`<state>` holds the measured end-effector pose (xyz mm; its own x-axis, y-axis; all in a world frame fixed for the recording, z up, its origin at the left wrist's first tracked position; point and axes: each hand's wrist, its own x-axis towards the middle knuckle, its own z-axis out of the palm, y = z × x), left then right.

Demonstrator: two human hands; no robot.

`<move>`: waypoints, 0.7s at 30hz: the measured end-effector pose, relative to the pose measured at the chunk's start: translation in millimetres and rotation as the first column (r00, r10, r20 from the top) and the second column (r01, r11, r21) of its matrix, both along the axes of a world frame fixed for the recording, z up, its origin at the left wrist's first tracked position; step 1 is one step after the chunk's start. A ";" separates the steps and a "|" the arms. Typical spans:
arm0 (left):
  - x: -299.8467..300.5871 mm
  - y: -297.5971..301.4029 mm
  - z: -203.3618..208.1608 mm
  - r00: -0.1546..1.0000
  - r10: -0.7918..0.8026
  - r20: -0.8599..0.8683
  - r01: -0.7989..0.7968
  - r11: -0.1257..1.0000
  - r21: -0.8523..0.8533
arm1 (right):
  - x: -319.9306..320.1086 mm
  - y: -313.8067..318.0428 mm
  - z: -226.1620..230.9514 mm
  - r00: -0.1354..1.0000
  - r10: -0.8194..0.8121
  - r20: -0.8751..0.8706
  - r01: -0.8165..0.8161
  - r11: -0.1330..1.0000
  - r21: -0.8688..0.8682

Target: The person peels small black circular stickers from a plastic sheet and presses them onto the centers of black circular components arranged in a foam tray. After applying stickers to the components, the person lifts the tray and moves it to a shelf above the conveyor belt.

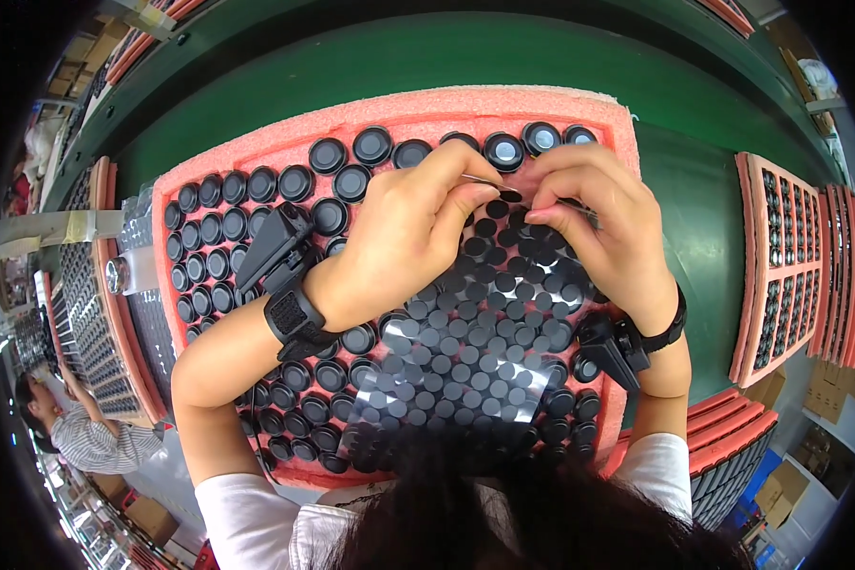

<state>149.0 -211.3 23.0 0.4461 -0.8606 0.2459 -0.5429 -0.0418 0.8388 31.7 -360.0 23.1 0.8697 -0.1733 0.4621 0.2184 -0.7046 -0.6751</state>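
A clear plastic sheet [451, 372] dotted with round black stickers lies over a pink foam tray [399, 103] filled with round black caps [371, 144]. My left hand [404, 228] is closed at the sheet's far end, thumb and forefinger pinching its thin shiny edge beside one black sticker [510, 196]. Just to the right, my right hand [603, 214] has its fingers curled close together near that sticker; what they hold, if anything, is too small to make out. Several caps along the tray's far side show pale shiny tops, such as one cap [503, 151].
The tray rests on a green work surface [693, 247]. More pink trays of parts [779, 256] are stacked at the right and at the lower right [731, 437]. Clear plastic packs [142, 275] stand to the left. A person in a striped shirt [95, 442] works at the far left.
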 end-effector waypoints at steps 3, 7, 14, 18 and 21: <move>-0.1 0.5 3.1 0.999 -0.008 -0.034 0.011 0.998 0.062 | 0.7 -2.7 1.4 0.999 0.020 0.048 -0.017 0.998 -0.062; -1.0 -0.1 1.5 0.999 -0.007 -0.041 0.008 1.000 0.014 | -0.1 -4.9 5.3 0.990 0.090 0.108 -0.076 0.989 -0.124; 9.0 3.7 0.8 0.968 -0.063 -0.242 0.089 0.991 0.099 | -15.0 -4.1 12.5 0.998 -0.056 -0.037 0.067 0.884 0.462; 3.4 8.3 4.8 0.920 -0.385 -0.080 0.393 0.904 0.171 | -16.8 -13.1 1.1 0.973 0.039 -0.226 0.090 0.843 0.530; -0.5 12.9 3.8 0.846 -0.532 -0.023 0.522 0.818 0.241 | -14.9 -10.0 -3.5 0.961 0.045 -0.272 0.039 0.954 0.296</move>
